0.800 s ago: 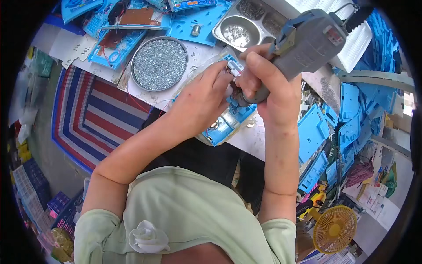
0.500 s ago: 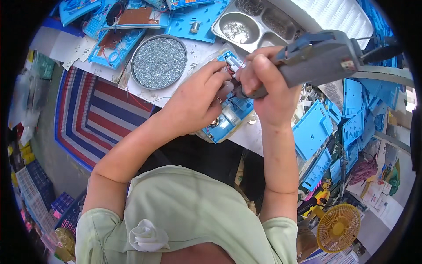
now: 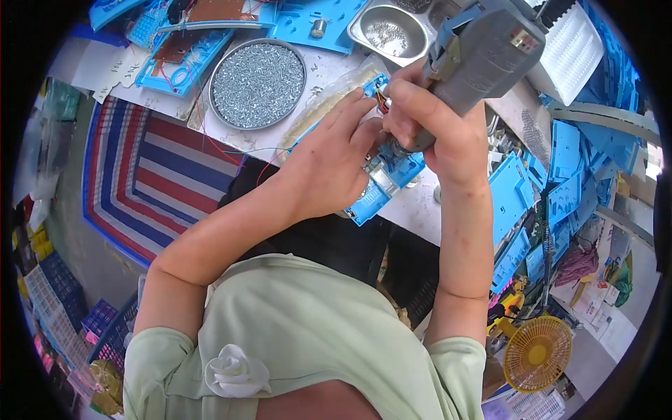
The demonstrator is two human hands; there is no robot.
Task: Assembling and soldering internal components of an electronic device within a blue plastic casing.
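My right hand is wrapped round the grip of a grey power screwdriver, whose nose points down at a blue plastic housing. Across that housing lies my left hand, fingers curled and holding it close to the tool's nose. The tip of the screwdriver and whatever lies under it are hidden by my fingers. Thin wires and small parts show inside the housing, which rests on a pale padded bag on the white table.
A round dish of small screws stands left of the housing. Beyond are a metal compartment tray and blue panels with a small motor. Stacked blue plastic parts fill the right, with a yellow fan below.
The screwdriver has swung so that its body stands steeper, its rear end now further left. Both hands and the housing have shifted right in view.
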